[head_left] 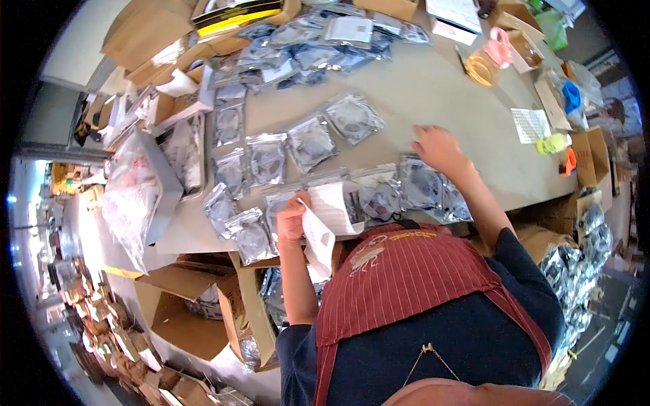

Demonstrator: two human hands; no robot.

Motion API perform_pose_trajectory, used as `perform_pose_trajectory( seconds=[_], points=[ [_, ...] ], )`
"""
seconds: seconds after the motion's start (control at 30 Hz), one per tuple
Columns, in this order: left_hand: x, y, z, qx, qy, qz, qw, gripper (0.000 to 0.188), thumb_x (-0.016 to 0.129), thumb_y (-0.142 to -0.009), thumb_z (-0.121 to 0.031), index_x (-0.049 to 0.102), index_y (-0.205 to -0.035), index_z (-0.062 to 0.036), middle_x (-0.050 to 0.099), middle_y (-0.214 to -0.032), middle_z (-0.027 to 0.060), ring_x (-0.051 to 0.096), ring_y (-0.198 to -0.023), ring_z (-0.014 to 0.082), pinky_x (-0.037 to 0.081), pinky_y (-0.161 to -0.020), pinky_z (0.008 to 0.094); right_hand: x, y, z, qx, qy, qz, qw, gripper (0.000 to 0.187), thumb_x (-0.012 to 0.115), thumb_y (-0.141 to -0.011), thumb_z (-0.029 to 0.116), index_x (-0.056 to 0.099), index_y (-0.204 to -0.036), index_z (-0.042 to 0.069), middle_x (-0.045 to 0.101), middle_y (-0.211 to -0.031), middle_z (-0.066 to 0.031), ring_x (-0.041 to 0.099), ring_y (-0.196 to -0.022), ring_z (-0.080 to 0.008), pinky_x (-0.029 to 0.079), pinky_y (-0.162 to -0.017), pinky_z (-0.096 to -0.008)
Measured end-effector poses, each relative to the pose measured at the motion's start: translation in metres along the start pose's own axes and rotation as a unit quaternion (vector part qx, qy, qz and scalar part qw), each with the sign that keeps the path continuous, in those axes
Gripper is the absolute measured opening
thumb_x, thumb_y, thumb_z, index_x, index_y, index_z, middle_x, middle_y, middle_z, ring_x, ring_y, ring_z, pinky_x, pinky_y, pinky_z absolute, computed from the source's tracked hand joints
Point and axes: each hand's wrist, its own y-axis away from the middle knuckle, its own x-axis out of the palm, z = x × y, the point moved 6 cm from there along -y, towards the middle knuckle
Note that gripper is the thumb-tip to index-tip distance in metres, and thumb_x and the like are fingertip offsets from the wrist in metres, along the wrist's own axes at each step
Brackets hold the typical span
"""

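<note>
My left hand (292, 215) pinches a white sheet of paper (330, 207), which hangs folded over the table's near edge, in front of my apron. My right hand (440, 147) is over the bare tabletop to the right, its fingers apart and nothing visible in them. Between and around the hands lie several clear zip bags (310, 143) with dark, coiled contents, probably cables. One bag (353, 118) lies farthest out, left of my right hand. Another bag (421, 184) sits just below my right wrist. The sheet partly covers the bags beneath it.
A heap of similar bags (311, 51) lies at the far side. A grey bin with plastic film (135, 196) stands at the left. A pink-lidded jug (484, 61), a printed sheet (530, 126) and a yellow-green bottle (554, 143) are at the right. Open cardboard boxes (186, 314) stand below the near edge.
</note>
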Motion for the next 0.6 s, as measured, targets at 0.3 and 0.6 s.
perform_pose_trajectory(
  seconds=[0.3, 0.6],
  points=[
    [0.017, 0.001, -0.007, -0.056, 0.045, 0.033, 0.997, 0.027, 0.071, -0.065, -0.018, 0.058, -0.083, -0.0035, 0.055, -0.073, 0.0014, 0.055, -0.067, 0.0135, 0.041, -0.061, 0.0246, 0.054, -0.091, 0.116, -0.251, 0.012, -0.082, 0.964, 0.066, 0.060, -0.090, 0.049, 0.037, -0.148, 0.028, 0.024, -0.157, -0.0165, 0.023, -0.143, -0.0420, 0.029, -0.100, -0.0742],
    [0.015, 0.003, -0.001, -0.058, 0.076, 0.059, 0.994, 0.027, 0.074, -0.068, -0.018, 0.058, -0.083, -0.0024, 0.059, -0.071, 0.0029, 0.058, -0.062, 0.0139, 0.043, -0.056, 0.0260, -0.003, -0.135, 0.172, -0.280, -0.096, -0.067, 0.953, 0.054, 0.070, -0.082, 0.032, 0.052, -0.127, 0.007, 0.053, -0.125, -0.0164, 0.051, -0.115, -0.0366, 0.046, -0.092, -0.0466]
  ],
)
